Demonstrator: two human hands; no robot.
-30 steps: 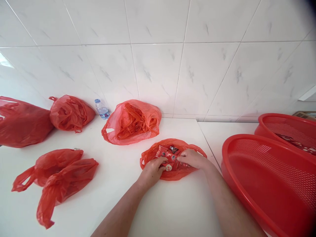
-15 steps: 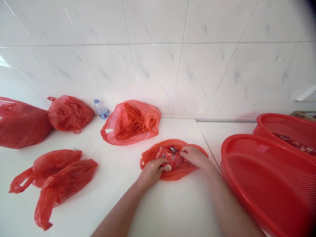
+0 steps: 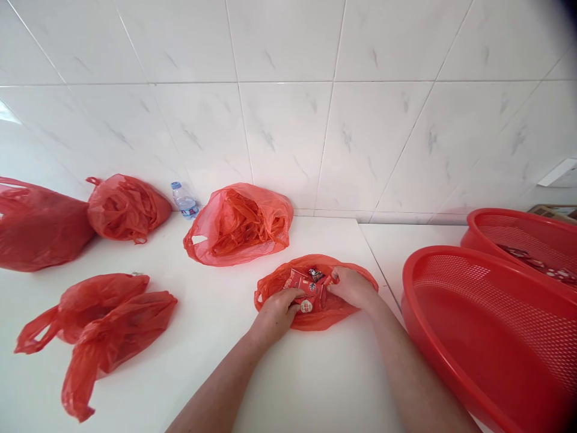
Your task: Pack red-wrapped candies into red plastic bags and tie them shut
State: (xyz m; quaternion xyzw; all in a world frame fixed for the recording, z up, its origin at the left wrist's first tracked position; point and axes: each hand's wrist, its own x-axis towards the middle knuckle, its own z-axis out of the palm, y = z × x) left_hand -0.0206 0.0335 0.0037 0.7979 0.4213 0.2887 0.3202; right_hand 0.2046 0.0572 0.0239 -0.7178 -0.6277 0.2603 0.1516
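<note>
Your left hand point(image 3: 277, 314) reaches over the near left edge of the open red bag point(image 3: 311, 323), its thumb and forefinger at the red packets point(image 3: 314, 288) inside. A little gap shows between the two tips, but you cannot tell from here whether they pinch a wrapper. Your right hand point(image 3: 354, 287) comes in over the bag's right side, fingers curled and thumb close to the forefinger, right at the packets; whether it is clamped on one is hidden too.

The packets lie jumbled in the middle of the bag, between your hands. They are flat and red, some with dark characters; one near your left thumb bears a pale round patch, and a darker wrapper point(image 3: 316, 274) with white marks sits toward the back. The bag's thin, wrinkled plastic spreads wide around them.

Your left forearm point(image 3: 223, 385) slants up and rightward, your right forearm point(image 3: 406, 367) up and leftward, so your hands converge, backs uppermost.

On the white table point(image 3: 189, 367) behind the bag slumps a second bag point(image 3: 283, 211) full of crumpled red plastic, with a clear bottle point(image 3: 186, 201) just beside it. More red bags point(image 3: 128, 328) lie to your left; two red baskets point(image 3: 417, 285) stand to your right.
</note>
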